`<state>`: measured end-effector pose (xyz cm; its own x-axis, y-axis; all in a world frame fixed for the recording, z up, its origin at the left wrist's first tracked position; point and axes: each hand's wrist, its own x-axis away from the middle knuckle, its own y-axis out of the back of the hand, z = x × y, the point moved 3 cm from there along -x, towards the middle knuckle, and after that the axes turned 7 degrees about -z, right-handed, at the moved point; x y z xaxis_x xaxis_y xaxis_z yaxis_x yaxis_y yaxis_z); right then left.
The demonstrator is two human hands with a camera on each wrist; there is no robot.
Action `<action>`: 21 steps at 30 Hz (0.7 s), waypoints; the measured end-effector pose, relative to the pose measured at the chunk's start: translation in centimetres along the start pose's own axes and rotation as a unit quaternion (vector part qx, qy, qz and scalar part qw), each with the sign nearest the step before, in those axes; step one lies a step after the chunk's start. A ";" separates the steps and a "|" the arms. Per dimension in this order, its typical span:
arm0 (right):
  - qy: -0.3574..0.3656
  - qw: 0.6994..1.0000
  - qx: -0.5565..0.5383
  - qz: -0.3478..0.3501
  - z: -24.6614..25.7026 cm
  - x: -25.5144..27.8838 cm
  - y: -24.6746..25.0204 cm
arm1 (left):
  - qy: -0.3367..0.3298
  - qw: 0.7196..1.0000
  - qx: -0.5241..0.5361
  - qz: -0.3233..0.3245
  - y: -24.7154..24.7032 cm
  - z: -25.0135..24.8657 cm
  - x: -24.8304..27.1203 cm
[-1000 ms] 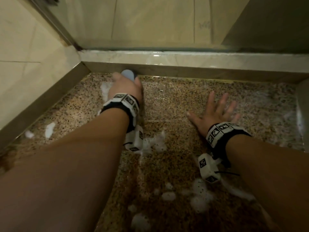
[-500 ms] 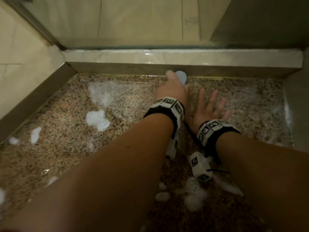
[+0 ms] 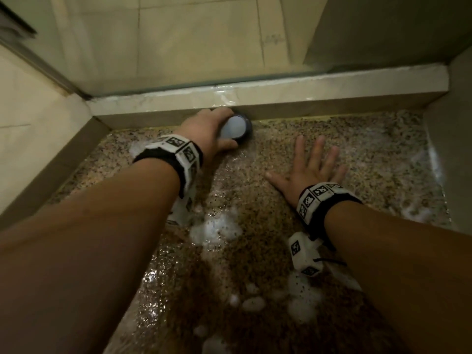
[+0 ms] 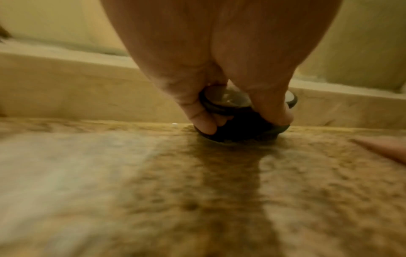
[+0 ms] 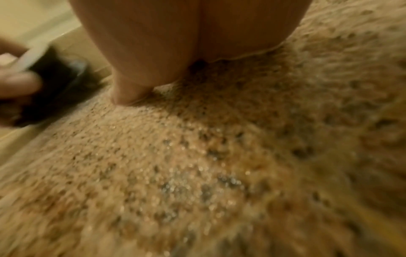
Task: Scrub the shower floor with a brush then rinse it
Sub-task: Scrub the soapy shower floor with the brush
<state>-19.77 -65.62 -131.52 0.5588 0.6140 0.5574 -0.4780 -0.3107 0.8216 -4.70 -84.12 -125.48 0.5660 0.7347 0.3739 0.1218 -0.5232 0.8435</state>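
Two hands are down on the wet floor. My left hand (image 3: 209,131) grips the round brush (image 3: 236,127), fingers and thumb curled round its dark body, bristles pressed to the speckled shower floor (image 3: 370,154) right at the foot of the pale curb (image 3: 281,94). My right hand (image 3: 310,166) lies flat just beside it, fingers straight and spread, palm on the stone, holding nothing. Clumps of foam (image 3: 217,229) sit between my forearms and nearer my body. Behind the curb stands the glass panel (image 3: 178,42), with tiled wall (image 3: 30,111) on the left.
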 end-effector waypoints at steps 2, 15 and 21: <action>0.000 1.000 0.004 0.004 0.0 0.0 0.0 | 0.019 1.000 -0.021 -0.007 1.1 2.3 0.7; 0.006 1.000 0.019 -0.003 0.0 0.3 -0.1 | 0.205 0.972 0.043 -0.101 3.9 11.6 4.5; 0.001 1.000 0.014 0.001 0.1 0.3 0.1 | 0.122 0.984 0.109 -0.071 0.1 2.3 1.8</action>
<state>-19.60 -65.55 -131.27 0.5560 0.6155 0.5586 -0.4601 -0.3318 0.8236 -1.81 -83.84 -125.61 0.3217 0.8746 0.3627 0.3715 -0.4690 0.8013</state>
